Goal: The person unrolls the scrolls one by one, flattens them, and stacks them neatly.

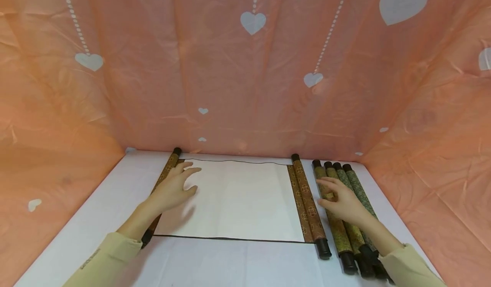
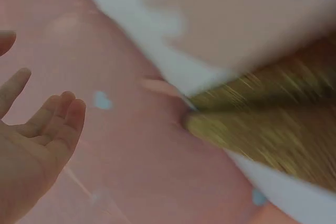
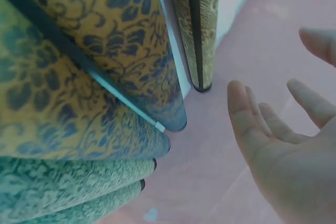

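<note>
An unrolled scroll lies flat, its white paper (image 1: 234, 199) spread between a brown-gold patterned left roller (image 1: 168, 167) and a matching right roller (image 1: 308, 201), both with black end caps. My left hand (image 1: 174, 188) hovers over the left roller and the paper's left edge, fingers loosely bent and holding nothing. In the left wrist view, that hand (image 2: 39, 150) shows an empty palm beside the blurred gold roller (image 2: 262, 129). My right hand (image 1: 342, 199) is over several rolled scrolls (image 1: 339, 231) at the right. Its fingers (image 3: 241, 108) are spread in the right wrist view, with nothing between them.
The rolled scrolls lie side by side, olive-gold (image 3: 126, 40) and green (image 3: 73, 187), with black ends. A white cloth (image 1: 230, 263) covers the table. Orange-pink sheeting (image 1: 230, 73) with white hearts rises behind and along both sides.
</note>
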Available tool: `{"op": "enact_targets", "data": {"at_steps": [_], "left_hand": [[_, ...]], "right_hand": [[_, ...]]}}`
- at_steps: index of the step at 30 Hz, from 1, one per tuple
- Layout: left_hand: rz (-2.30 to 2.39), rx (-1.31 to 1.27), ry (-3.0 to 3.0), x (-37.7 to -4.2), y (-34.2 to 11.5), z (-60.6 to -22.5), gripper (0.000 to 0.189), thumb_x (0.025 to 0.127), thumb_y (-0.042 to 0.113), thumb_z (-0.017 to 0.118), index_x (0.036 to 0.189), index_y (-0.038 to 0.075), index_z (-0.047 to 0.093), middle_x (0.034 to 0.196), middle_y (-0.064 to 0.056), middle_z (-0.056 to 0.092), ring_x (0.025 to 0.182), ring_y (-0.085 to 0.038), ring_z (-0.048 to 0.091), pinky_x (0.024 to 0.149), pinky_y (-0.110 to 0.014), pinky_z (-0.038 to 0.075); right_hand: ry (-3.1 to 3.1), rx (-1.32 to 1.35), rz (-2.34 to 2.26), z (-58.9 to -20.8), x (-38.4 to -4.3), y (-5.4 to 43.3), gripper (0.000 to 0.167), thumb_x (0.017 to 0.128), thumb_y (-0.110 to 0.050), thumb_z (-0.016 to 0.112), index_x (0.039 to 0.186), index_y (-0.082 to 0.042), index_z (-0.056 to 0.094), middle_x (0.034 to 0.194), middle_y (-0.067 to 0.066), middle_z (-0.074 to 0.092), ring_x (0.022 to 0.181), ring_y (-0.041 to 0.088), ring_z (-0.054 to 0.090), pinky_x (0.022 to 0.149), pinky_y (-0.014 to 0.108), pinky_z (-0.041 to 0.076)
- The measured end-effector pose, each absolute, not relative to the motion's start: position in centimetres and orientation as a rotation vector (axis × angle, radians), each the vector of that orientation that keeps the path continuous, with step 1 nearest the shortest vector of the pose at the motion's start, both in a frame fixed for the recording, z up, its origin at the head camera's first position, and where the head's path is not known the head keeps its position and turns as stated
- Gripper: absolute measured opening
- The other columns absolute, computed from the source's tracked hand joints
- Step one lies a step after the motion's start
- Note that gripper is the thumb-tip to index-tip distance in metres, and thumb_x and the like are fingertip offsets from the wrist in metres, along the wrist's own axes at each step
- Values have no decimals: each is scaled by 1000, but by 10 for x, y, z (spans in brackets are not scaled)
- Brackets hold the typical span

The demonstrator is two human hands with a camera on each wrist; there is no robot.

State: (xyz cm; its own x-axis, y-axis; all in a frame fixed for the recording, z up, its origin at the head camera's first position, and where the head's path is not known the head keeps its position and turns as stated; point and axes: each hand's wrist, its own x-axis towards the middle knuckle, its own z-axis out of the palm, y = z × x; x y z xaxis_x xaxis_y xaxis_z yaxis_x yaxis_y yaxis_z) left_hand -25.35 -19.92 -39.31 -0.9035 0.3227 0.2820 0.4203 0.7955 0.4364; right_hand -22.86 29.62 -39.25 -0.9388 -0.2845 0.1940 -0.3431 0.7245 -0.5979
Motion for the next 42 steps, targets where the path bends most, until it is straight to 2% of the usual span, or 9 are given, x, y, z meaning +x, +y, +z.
{"op": "enact_targets", "data": {"at_steps": [5,9,12,17,19,22,27,33,42], "left_hand": [[-914,-643,-2698,-256,-157,-383,54,96,12,70,147,5,56,158,-23,39,143,-51,38,105,-69,42],[-1004,-705,-2664,-258,-123,-381,56,95,13,72,148,7,56,159,-20,40,144,-47,39,107,-67,41],[-1020,-766,-2666,-259,-96,-382,56,95,15,72,148,9,56,158,-19,41,144,-44,40,105,-66,43],[-1026,-872,-2701,-260,-50,-382,57,95,19,71,150,13,56,158,-16,42,144,-40,40,104,-63,46],[-1014,-909,-2726,-261,-33,-382,57,96,20,70,151,15,55,160,-14,41,145,-39,40,105,-61,46],[-981,-963,-2759,-263,-8,-384,57,97,22,68,152,18,54,161,-13,40,145,-36,41,105,-58,47],[-884,-1060,-2805,-264,30,-390,56,99,24,65,153,21,53,159,-10,42,142,-30,45,101,-49,51],[-759,-1208,-2819,-262,67,-401,54,101,27,62,154,21,53,156,-5,46,137,-23,49,99,-37,51],[-445,-1292,-2902,-263,105,-415,50,105,35,60,154,28,52,153,3,50,137,-17,49,102,-31,49]], "right_hand": [[-2722,441,1051,-391,-217,311,56,97,-9,73,149,-1,54,153,24,44,117,43,60,89,50,56],[-2688,383,1000,-393,-209,326,54,98,-11,73,148,-2,54,150,23,48,114,43,61,86,36,57],[-2701,334,953,-397,-203,338,54,98,-12,73,148,-2,55,147,23,50,112,42,62,83,31,56],[-2751,278,926,-406,-195,354,54,96,-12,75,146,1,56,141,27,51,106,39,64,83,46,58],[-2774,284,914,-409,-193,358,54,96,-10,75,144,3,56,140,29,51,104,37,65,81,49,58],[-2809,291,867,-413,-191,362,54,94,-10,76,143,4,57,139,29,52,99,32,65,76,41,59],[-2849,295,816,-418,-188,363,53,91,-8,78,140,4,60,137,28,55,93,24,64,68,30,53],[-2865,299,860,-422,-187,361,55,89,-4,77,140,6,59,135,28,56,91,23,64,61,28,49],[-2880,296,789,-427,-188,356,49,86,1,78,132,6,65,126,26,61,83,15,61,61,27,48]]}}
